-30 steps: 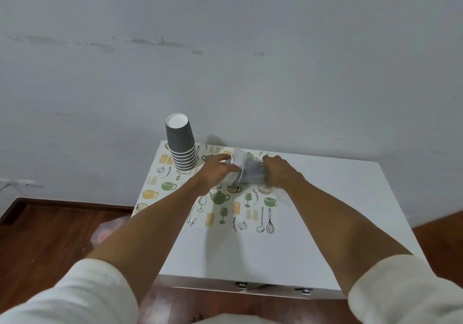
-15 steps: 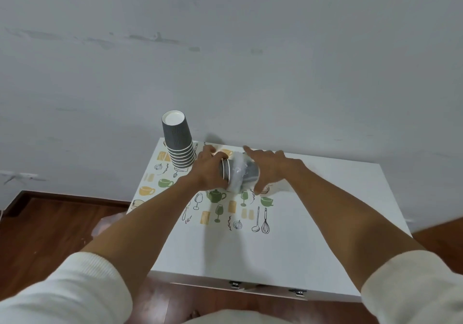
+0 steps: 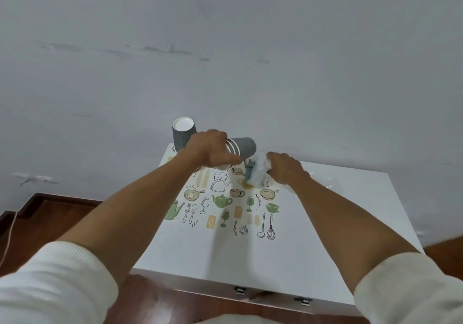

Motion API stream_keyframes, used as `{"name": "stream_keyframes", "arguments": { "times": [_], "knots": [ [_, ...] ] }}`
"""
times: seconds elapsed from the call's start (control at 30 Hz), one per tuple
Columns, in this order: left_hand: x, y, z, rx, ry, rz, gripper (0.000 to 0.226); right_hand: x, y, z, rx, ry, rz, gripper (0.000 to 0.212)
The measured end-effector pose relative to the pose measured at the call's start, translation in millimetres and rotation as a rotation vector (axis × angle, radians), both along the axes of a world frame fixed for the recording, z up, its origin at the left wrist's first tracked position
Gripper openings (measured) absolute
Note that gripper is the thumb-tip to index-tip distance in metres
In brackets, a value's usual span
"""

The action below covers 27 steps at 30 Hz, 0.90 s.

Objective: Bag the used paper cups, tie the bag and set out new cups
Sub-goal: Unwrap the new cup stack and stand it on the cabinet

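My left hand (image 3: 209,152) grips a short stack of grey paper cups (image 3: 242,146), held sideways above the table with the cup bottoms pointing right. My right hand (image 3: 284,169) clutches a crumpled clear plastic bag (image 3: 258,171) just below and right of those cups. The bag rests on the table and no longer covers the cups. A taller upside-down stack of grey cups (image 3: 183,133) stands at the table's far left corner, partly hidden behind my left hand.
The white table (image 3: 350,223) stands against a pale wall. A mat printed with kitchenware drawings (image 3: 225,208) covers its left half. Dark wooden floor lies to the left, and metal clips show under the near table edge.
My left hand has lifted the small cup stack up out of the plastic bag. My right hand has pulled the bag off to the right and bunched it.
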<state>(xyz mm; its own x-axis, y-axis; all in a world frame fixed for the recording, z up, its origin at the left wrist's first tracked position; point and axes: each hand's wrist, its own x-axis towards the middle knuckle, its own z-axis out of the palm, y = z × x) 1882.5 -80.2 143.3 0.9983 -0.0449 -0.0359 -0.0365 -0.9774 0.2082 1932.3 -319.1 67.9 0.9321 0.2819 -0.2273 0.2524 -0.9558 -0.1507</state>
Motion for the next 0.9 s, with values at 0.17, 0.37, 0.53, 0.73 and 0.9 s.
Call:
{"name": "stream_keyframes", "arguments": {
  "times": [0.17, 0.37, 0.53, 0.73, 0.9],
  "knots": [
    [-5.7, 20.7, 32.5, -0.818, -0.26, 0.136, 0.06, -5.6, 19.0, 5.3, 0.039, -0.003, 0.013, 0.041],
    [-17.1, 59.3, 33.7, -1.051, -0.575, 0.316, 0.077, -13.1, 39.6, 5.5, 0.021, 0.012, 0.026, 0.041],
    [-25.8, 80.1, 14.9, -0.991, -0.523, 0.393, 0.079, -19.1, 47.0, 5.1, 0.022, 0.027, 0.023, 0.041],
    [-25.4, 81.9, -14.1, -1.001, -0.416, 0.432, 0.078, -23.3, 44.6, 3.0, 0.069, 0.059, -0.018, 0.061],
    [-26.2, 80.2, -32.9, -0.994, -0.381, 0.411, 0.06, -27.7, 35.9, 11.7, 0.104, 0.142, 0.009, 0.1]
  ]
}}
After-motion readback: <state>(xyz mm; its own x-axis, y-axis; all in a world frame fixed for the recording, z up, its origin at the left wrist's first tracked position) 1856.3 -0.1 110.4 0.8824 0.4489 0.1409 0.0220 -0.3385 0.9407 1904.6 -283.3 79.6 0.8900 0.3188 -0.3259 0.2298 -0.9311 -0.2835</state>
